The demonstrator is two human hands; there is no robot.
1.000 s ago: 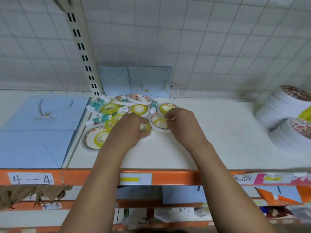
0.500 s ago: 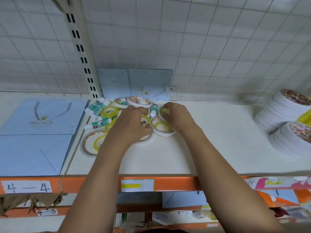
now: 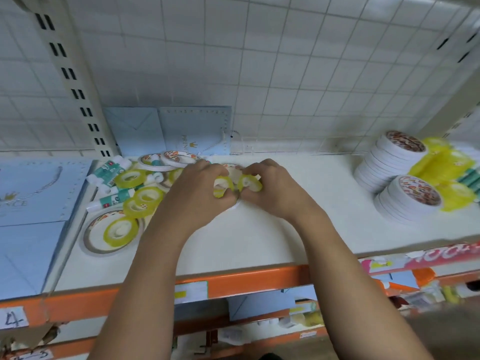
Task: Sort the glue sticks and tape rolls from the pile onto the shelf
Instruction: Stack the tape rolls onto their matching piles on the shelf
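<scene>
Fingers [image 3: 207, 166] of the left hand [image 3: 193, 196] curl round a small yellow tape roll [image 3: 221, 185], while the right hand [image 3: 279, 192] pinches a second yellow roll [image 3: 250, 183] just beside it. Both forearms reach in from six o'clock over the white shelf [image 3: 259, 237]. The pile of rolls and green-and-white glue sticks [image 3: 118, 197] lies at nine o'clock of the hands. The fingertips and a white thing beneath the hands are hidden, and the white tape stacks [image 3: 397, 165] at three o'clock are blurred.
</scene>
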